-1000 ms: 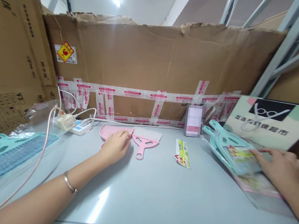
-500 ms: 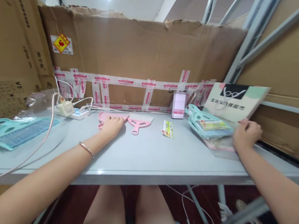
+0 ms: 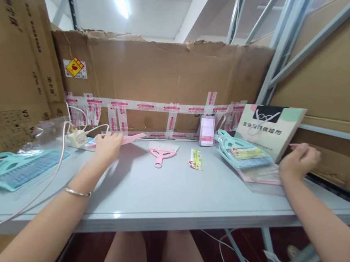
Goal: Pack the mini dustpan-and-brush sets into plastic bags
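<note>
Pink dustpan (image 3: 134, 138) tilts above the left part of a pale gray tabletop (image 3: 162, 192), seen nearly edge-on in a person's hold. Behind it, a large cardboard box (image 3: 156, 70), crossed with red-and-white tape, spans the back, and a second carton (image 3: 12, 72) with dark lettering towers at left. A white paper bag (image 3: 265, 120) printed with eyeglasses leans at the right rear. Before it lies a stack of clear-wrapped turquoise dustpan-and-brush sets (image 3: 239, 142), with pink showing at its lower edge; a similar wrapped set (image 3: 27, 170) rests at far left.

The person's left grip (image 3: 108, 147) is closed around the pink dustpan, hiding much of it, with a shadow on the tabletop below. The right grip (image 3: 300, 163) is poised just beside the wrapped stack and the paper bag, fingers curled toward the palm; how tightly they close, and whether they have hold of anything, cannot be told.

Between the two, a pink brush (image 3: 161, 153) lies flat, white bristles toward the box and handle toward the person. A phone (image 3: 207, 132), its screen blurred, stands against the box, right of the brush. Beyond the left grip, a power strip (image 3: 90, 143) carries a cream plug (image 3: 78, 138). Nearer the front, a yellow-green card (image 3: 197, 160) lies between brush and stack. A silver bracelet (image 3: 77, 193) circles the left wrist.
</note>
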A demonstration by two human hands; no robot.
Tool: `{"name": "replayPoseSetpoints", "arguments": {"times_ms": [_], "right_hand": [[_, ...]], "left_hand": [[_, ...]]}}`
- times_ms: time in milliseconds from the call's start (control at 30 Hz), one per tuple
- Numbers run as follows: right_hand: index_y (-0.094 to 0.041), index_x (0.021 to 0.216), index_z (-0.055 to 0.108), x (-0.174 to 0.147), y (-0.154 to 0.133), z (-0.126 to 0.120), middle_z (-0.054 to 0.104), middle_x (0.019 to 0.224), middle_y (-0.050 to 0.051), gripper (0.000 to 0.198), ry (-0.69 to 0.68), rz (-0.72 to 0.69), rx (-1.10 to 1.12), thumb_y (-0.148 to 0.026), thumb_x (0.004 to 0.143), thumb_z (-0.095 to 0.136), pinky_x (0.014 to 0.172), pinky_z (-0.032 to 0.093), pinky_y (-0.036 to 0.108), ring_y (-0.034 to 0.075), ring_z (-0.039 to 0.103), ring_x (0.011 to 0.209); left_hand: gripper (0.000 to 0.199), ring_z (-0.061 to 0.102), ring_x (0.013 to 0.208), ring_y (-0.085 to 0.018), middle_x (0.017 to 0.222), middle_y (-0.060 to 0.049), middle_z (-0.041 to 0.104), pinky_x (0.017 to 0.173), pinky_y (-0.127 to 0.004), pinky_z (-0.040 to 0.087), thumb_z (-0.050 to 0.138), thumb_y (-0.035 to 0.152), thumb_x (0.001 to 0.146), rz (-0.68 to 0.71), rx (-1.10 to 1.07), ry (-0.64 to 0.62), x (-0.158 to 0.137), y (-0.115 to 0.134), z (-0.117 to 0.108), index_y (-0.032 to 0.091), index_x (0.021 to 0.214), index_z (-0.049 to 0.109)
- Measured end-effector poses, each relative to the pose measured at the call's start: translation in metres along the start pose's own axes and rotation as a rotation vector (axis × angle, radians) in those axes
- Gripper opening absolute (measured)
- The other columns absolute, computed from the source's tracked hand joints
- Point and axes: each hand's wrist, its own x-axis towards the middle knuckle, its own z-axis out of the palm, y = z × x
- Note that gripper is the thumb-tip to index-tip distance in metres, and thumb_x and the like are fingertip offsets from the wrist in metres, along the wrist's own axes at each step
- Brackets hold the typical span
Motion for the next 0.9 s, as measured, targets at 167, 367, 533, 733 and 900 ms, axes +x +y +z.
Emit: {"name": "replayPoseSetpoints", "arguments": {"times_ms": [167, 367, 533, 733, 900], "right_hand": [[-0.013, 0.095, 0.046, -0.028, -0.052, -0.010, 0.043, 0.111, 0.022, 0.025, -0.064, -0.141, 0.168, -0.017, 0.082, 0.025, 0.092, 0.024, 0.041, 0.028, 0.035, 0.112], [-0.019, 0.076, 0.058, -0.097, -0.145, 0.027, 0.062, 0.083, 0.005, 0.017, -0.939, -0.296, 0.380, -0.035, 0.077, 0.052, 0.079, 0.041, 0.032, 0.019, 0.056, 0.082], [-0.016, 0.093, 0.061, -0.136, -0.187, 0.054, 0.064, 0.098, 0.009, 0.041, -1.457, -0.152, 0.504, -0.050, 0.072, 0.058, 0.073, 0.047, 0.031, 0.021, 0.059, 0.088], [-0.017, 0.094, 0.062, -0.148, -0.180, 0.037, 0.066, 0.095, 0.006, 0.041, -1.806, -0.004, 0.698, -0.050, 0.070, 0.060, 0.070, 0.050, 0.029, 0.018, 0.062, 0.082], [-0.017, 0.087, 0.057, -0.156, -0.177, 0.040, 0.064, 0.081, 0.002, 0.037, -1.693, 0.050, 0.748, -0.047, 0.067, 0.064, 0.061, 0.047, 0.024, 0.012, 0.059, 0.067]], "left_hand": [[0.029, 0.056, 0.092, -0.027, 0.096, -0.013, 0.064, 0.073, -0.039, 0.040, 0.036, -0.001, 0.074, 0.204, -0.049, 0.100, 0.004, -0.010, -0.008, 0.016, 0.086, 0.056], [0.024, 0.060, 0.089, -0.019, 0.095, -0.007, 0.066, 0.077, -0.032, 0.043, 0.036, 0.003, 0.083, 0.661, -0.128, 0.392, 0.004, 0.018, -0.009, 0.015, 0.083, 0.057], [0.019, 0.061, 0.094, -0.017, 0.088, -0.006, 0.068, 0.074, -0.029, 0.046, 0.040, 0.006, 0.087, 0.995, -0.151, 0.640, -0.003, 0.035, -0.014, 0.015, 0.076, 0.053], [0.016, 0.056, 0.105, -0.018, 0.095, -0.009, 0.066, 0.075, -0.030, 0.048, 0.041, 0.007, 0.086, 1.005, -0.370, 0.617, -0.005, 0.044, -0.004, 0.016, 0.080, 0.052], [0.027, 0.050, 0.108, -0.021, 0.122, -0.014, 0.049, 0.080, -0.036, 0.048, 0.036, 0.031, 0.089, 0.219, -1.153, 0.242, -0.001, 0.053, -0.001, 0.018, 0.111, 0.048]]}}
